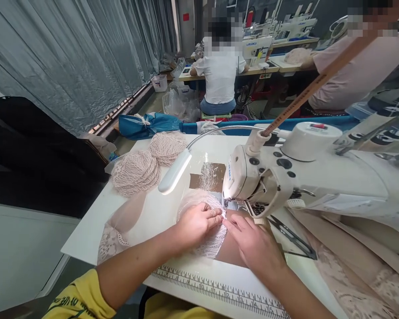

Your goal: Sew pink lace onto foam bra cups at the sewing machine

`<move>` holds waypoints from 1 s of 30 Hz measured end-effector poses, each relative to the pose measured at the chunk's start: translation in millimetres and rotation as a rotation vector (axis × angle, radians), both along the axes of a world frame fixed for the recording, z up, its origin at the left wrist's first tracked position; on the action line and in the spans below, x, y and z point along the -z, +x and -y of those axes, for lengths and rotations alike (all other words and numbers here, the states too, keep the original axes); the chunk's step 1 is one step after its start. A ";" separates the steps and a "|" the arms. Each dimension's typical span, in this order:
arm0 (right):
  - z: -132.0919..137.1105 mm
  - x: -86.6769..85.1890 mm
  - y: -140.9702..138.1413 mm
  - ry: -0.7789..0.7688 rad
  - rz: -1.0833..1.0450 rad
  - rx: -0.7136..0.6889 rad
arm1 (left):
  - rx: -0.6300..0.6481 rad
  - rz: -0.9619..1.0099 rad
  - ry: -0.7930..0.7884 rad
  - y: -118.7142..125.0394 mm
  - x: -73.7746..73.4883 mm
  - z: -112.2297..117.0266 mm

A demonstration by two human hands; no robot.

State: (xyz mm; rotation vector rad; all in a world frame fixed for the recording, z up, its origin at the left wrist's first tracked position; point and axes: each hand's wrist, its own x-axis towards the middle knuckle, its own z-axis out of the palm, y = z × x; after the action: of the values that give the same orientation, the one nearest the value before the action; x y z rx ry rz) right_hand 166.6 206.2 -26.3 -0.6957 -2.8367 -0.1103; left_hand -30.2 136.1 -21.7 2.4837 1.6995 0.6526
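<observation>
A pale pink lace piece lies on the white sewing table under the head of a white sewing machine. My left hand rests on the lace with its fingers curled, pinching its edge just in front of the needle. My right hand lies beside it on a beige fabric panel, fingers pressed together and fingertips meeting the left hand's at the lace edge. The needle itself is hidden behind the machine head.
Two stacks of lace cups sit at the table's far left, and a gooseneck lamp hangs over the middle. Black scissors lie right of my hands. A printed ruler runs along the near edge. Two other people sit at machines behind.
</observation>
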 end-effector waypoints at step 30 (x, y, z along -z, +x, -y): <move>-7.5 -10.6 -13.4 0.076 0.096 0.146 | 0.060 0.031 0.010 -13.9 -15.5 -35.4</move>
State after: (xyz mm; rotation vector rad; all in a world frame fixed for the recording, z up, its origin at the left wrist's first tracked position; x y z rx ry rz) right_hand 153.2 213.7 -15.8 -0.9026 -2.8520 -0.2808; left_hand -44.1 171.5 -6.2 2.5073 1.6080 0.6916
